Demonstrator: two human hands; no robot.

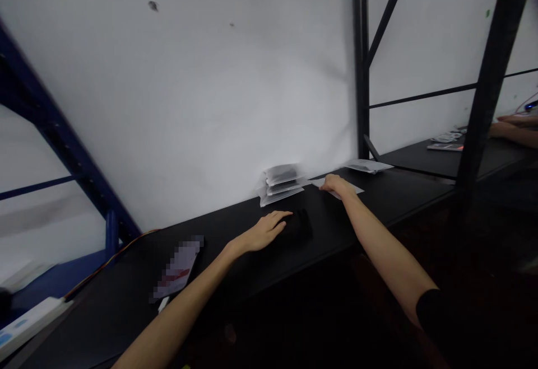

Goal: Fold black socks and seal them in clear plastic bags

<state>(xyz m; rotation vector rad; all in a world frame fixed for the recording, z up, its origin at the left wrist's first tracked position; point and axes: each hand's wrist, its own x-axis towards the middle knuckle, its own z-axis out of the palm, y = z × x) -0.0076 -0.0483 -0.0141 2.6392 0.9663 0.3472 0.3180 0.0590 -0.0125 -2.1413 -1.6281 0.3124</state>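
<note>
My left hand lies low over the black tabletop with its fingers stretched out. Just beyond its fingertips is a dark object, hard to make out against the black surface. Further right, my right hand has its fingers closed on the near edge of a flat, whitish plastic bag. Between the hands, against the wall, stands a stack of frosted plastic bags with something dark inside the top one. Another frosted bag lies past my right hand.
A phone with a blurred screen lies to the left. A white power strip sits at the lower left. Black rack posts rise on the right, blue ones on the left. Another person's arm shows at the far right.
</note>
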